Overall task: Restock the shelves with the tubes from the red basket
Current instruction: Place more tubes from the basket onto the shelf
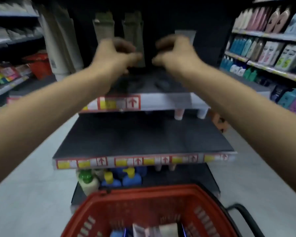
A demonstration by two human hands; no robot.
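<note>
We see both arms raised to the top shelf [162, 102]. The left hand [116, 53] is at the base of two tall grey-green tubes [133, 26] that stand upright near the back edge of that shelf. Its fingers [125, 44] are curled and its thumb lies against the right-hand tube, but the blur keeps us from telling whether they grip it. The right hand [174, 52] is just beside it, in front of a pale tube [186, 35] standing further right. Its fingers are curled too, and we cannot tell if they hold anything. The middle shelf [143, 139] lies below, with pump bottles [132, 177] under its front edge on the left. The red basket [109, 207] sits lowest and nearest us, with more tubes in the basket [166, 229] lying flat.
</note>
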